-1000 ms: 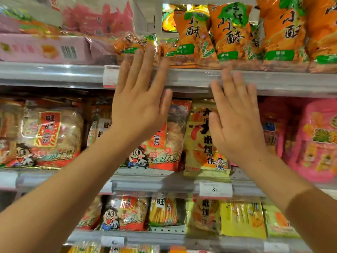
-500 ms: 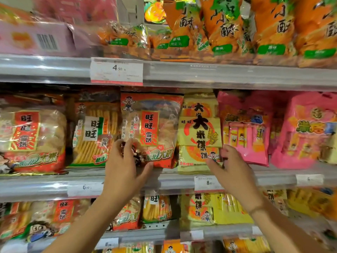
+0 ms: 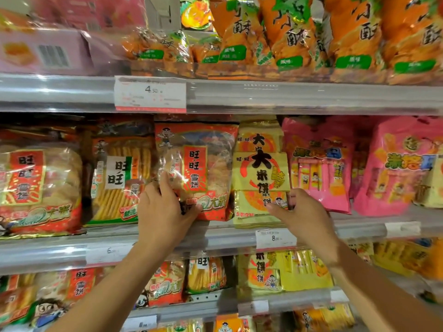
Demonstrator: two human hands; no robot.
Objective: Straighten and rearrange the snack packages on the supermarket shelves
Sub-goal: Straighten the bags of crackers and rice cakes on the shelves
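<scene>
My left grip (image 3: 165, 207) has fingers curled on the lower left corner of the red crinkly plastic rice-cracker bag (image 3: 199, 168) on the middle shelf (image 3: 60, 250); my right grip (image 3: 299, 212) pinches the lower right edge of the yellow plastic rice-cracker bag (image 3: 259, 173) just beside it; both bags stand upright, long axis vertical, each right above its own grip, so I'd guess I'll square them up together.
</scene>
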